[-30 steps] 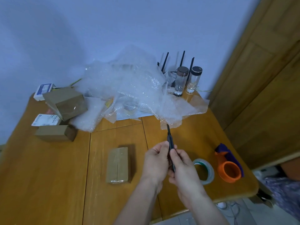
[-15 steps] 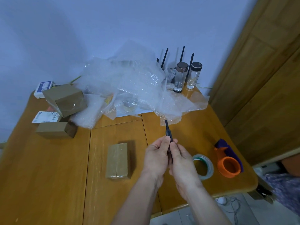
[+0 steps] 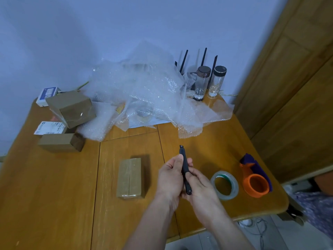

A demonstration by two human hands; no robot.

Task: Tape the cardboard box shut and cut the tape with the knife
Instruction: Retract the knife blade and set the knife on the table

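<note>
A small cardboard box (image 3: pixel 130 177) wrapped in clear tape lies on the wooden table (image 3: pixel 54 195), left of my hands. Both hands hold a slim black knife (image 3: pixel 184 165) upright above the table. My left hand (image 3: pixel 171 177) pinches its upper part. My right hand (image 3: pixel 201 192) grips its lower end. No blade shows at the top end. A roll of clear tape (image 3: pixel 225 184) lies flat to the right of my hands, apart from them.
An orange tape dispenser (image 3: pixel 255 183) with a purple part sits near the right table edge. Bubble wrap (image 3: pixel 144 98) is piled at the back. Two brown boxes (image 3: pixel 72 109) and small white cartons stand at the back left. Two glass bottles (image 3: pixel 209 82) stand at the back right.
My hands stayed together on the knife and shifted slightly. The thin blade tip seen at the top of the knife earlier no longer shows.
</note>
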